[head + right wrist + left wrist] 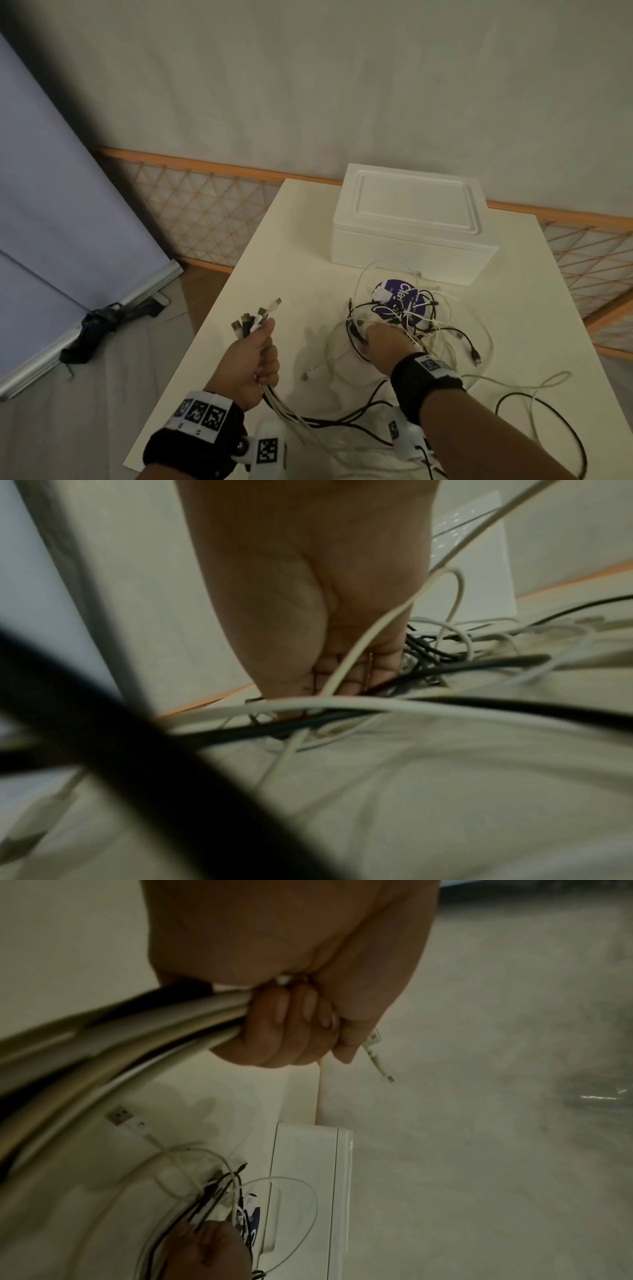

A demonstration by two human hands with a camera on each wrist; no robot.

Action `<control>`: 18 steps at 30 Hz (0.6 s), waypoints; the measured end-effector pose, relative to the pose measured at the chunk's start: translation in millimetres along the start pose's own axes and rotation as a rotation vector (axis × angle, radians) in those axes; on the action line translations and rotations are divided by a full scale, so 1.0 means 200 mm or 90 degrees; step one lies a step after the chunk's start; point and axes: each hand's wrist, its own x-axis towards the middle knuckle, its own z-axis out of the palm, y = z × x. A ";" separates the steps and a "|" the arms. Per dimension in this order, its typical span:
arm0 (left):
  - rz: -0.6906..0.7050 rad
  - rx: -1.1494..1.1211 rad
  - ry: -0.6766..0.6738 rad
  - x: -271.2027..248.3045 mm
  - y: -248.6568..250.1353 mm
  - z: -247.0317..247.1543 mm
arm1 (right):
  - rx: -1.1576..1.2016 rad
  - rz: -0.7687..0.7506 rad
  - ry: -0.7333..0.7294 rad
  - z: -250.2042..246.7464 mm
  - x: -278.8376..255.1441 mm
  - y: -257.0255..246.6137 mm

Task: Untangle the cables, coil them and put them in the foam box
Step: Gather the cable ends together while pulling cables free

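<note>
On the table (294,240), left hand (251,363) fisted round cable ends (255,317), right hand (383,346) fingering tangle (407,315), grip unclear

Tangled cables (404,318) crowd the table (294,260) before the foam box (411,226).

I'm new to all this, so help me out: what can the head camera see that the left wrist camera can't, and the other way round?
Only the head view shows the connectors fanned above the left hand, both wristbands, the box's closed lid from above, and the folded screen on the floor. Only the left wrist view shows the left fingers curled round the cable bundle from below. Both show the tangle, the right hand in it, and the table.
</note>
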 end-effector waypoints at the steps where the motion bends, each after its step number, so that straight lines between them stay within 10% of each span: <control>1: -0.001 -0.006 0.004 0.00 0.00 0.00 | 0.030 -0.001 0.003 -0.01 0.00 0.00; 8: 0.016 0.024 -0.017 0.03 -0.01 0.10 | 0.419 -0.042 0.062 -0.23 -0.11 0.01; 18: 0.010 0.137 -0.130 0.06 -0.08 0.40 | 0.219 -0.061 0.214 -0.39 -0.26 -0.16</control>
